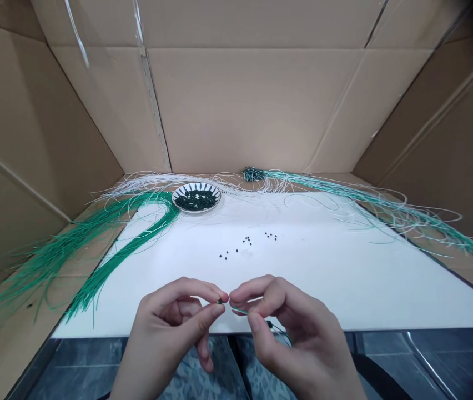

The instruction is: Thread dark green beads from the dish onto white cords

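Observation:
Close to the board's front edge, my left hand pinches a tiny dark bead between thumb and forefinger. Just to its right, my right hand has thumb and finger closed on a thin green cord. The cord's tip points left toward the bead, and a small gap seems to lie between them. A dark piece sits on the cord behind my right thumb. Several loose dark beads are scattered on the white board beyond my hands.
A striped-rim dish of dark beads stands at the back left. Green cords fan out on the left, with white cords behind. A bundle of beaded cords stretches along the back right. Cardboard walls enclose the board.

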Available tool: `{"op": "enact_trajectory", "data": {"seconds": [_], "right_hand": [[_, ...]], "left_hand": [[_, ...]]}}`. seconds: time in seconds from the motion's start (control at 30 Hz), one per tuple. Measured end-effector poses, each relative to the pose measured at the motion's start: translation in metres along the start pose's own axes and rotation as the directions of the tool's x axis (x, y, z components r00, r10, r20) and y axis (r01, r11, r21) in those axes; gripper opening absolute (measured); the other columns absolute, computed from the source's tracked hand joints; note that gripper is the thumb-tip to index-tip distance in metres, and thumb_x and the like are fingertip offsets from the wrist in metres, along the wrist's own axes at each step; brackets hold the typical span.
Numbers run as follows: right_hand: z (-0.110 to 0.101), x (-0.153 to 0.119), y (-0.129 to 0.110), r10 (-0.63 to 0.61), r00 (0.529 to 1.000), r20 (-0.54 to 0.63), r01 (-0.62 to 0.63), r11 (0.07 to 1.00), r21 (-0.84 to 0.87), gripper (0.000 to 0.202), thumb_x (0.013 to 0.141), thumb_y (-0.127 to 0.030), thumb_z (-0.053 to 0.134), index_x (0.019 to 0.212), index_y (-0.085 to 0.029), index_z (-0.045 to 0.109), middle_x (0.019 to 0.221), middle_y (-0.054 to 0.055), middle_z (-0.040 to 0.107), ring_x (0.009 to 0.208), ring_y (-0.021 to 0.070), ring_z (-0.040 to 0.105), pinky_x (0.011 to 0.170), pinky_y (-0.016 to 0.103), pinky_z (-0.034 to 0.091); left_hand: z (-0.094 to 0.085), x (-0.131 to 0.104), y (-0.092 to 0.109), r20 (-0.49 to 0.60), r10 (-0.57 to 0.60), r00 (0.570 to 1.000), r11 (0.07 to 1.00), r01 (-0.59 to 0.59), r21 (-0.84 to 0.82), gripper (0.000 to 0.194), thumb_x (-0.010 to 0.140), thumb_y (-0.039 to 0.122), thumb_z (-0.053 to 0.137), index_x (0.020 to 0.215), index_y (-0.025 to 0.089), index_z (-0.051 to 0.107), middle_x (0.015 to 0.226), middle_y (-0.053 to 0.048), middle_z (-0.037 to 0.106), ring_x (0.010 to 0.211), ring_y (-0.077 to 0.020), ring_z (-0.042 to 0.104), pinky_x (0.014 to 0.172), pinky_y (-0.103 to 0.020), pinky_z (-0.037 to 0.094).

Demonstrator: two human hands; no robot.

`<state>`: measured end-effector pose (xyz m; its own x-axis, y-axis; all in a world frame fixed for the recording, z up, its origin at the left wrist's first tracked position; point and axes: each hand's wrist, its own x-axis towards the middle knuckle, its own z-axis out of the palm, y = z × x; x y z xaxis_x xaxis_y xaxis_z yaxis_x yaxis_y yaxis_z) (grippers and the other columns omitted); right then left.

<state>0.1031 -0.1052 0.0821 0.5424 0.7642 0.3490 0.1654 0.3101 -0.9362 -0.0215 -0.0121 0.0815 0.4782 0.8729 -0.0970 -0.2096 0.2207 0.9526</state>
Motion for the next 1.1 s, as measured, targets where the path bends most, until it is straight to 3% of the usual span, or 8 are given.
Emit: {"op": "enact_trajectory", "data": {"seconds": [0.17,0.4,0.67,0.8,0.97,1.1], "right_hand": [[-0.004,-0.003,0.0,-0.009,1.0,0.006,0.009,1.0,0.01,0.022,0.079,-0.004,0.062,0.071,-0.024,0.066,0.089,-0.001,0.082,0.084,0.0131,0.078,0.078,0.02,0.061],[-0.008,-0.004,0.01,0.011,1.0,0.014,-0.012,0.999,0.048,0.02,0.082,-0.007,0.066,0.073,-0.025,0.066,0.091,-0.004,0.082,0.086,0.0116,0.078,0.078,0.018,0.06],[-0.007,-0.006,0.009,-0.052,0.997,-0.05,0.053,0.998,0.023,0.022,0.08,-0.003,0.065,0.073,-0.024,0.067,0.086,-0.001,0.081,0.077,0.0132,0.076,0.077,0.023,0.061],[-0.008,-0.007,0.01,-0.055,0.998,-0.044,0.056,0.998,0.014,0.021,0.08,-0.005,0.066,0.073,-0.024,0.066,0.085,-0.001,0.081,0.076,0.0141,0.077,0.074,0.023,0.061],[-0.008,-0.008,0.012,-0.081,0.996,-0.043,0.081,0.997,0.004,0.022,0.08,-0.003,0.065,0.073,-0.024,0.065,0.085,-0.003,0.08,0.076,0.0118,0.076,0.073,0.02,0.06],[-0.009,-0.008,0.012,-0.081,0.996,-0.048,0.081,0.997,-0.001,0.022,0.078,-0.003,0.064,0.073,-0.024,0.064,0.085,-0.004,0.08,0.076,0.0108,0.075,0.074,0.019,0.06]], "left_hand": [[0.001,0.0,-0.003,-0.036,-0.034,0.999,0.999,0.035,0.036,0.015,0.055,0.02,0.095,0.062,0.022,0.082,0.041,0.005,0.064,0.024,-0.0086,0.054,0.026,-0.014,0.045],[0.006,0.003,-0.009,-0.039,-0.016,0.999,1.0,0.016,-0.002,0.015,0.054,0.019,0.096,0.061,0.025,0.084,0.064,0.001,0.078,0.025,-0.0058,0.055,0.025,-0.012,0.043],[0.011,0.003,-0.01,0.0,-0.013,1.0,1.0,0.013,-0.004,0.015,0.055,0.018,0.095,0.06,0.028,0.085,0.062,0.001,0.076,0.026,-0.006,0.055,0.025,-0.012,0.043],[0.006,0.005,-0.013,0.102,-0.012,0.995,1.0,0.011,0.005,0.018,0.058,0.014,0.093,0.065,0.029,0.087,0.063,0.0,0.077,0.026,-0.0075,0.056,0.025,-0.014,0.045],[0.013,0.001,-0.01,-0.009,-0.055,0.998,0.998,0.055,0.003,0.015,0.053,0.019,0.095,0.059,0.027,0.085,0.058,0.002,0.074,0.026,-0.0055,0.053,0.025,-0.013,0.043],[0.017,-0.002,-0.009,-0.025,-0.075,0.997,0.997,0.075,0.007,0.016,0.051,0.021,0.097,0.06,0.025,0.085,0.057,0.002,0.073,0.026,-0.0047,0.052,0.025,-0.012,0.043]]}}
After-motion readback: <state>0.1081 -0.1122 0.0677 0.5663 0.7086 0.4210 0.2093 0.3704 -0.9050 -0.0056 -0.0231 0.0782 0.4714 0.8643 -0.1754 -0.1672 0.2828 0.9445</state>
